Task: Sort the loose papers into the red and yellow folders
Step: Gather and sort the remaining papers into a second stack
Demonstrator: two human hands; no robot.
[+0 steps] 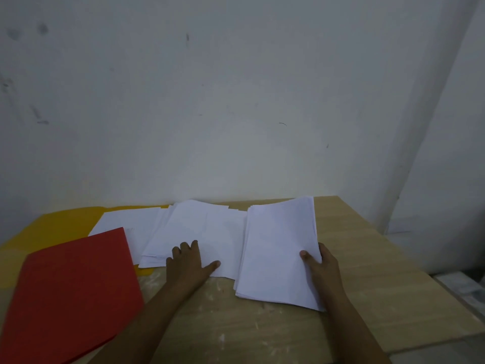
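Note:
A red folder (73,292) lies closed at the front left of the table, partly over a yellow folder (49,227) behind it. Loose white papers (194,229) are spread across the table's middle, some overlapping the yellow folder. My left hand (189,261) rests on their front edge, fingers curled a little and thumb stretched right. To the right is a thick stack of white sheets (278,248). My right hand (320,266) grips its right edge, thumb on top and fingers beneath.
The wooden table (367,298) butts against a white wall (236,101) at the back. Its right edge drops off near a pale floor (459,285). Bare wood with pale smears shows in front of the papers.

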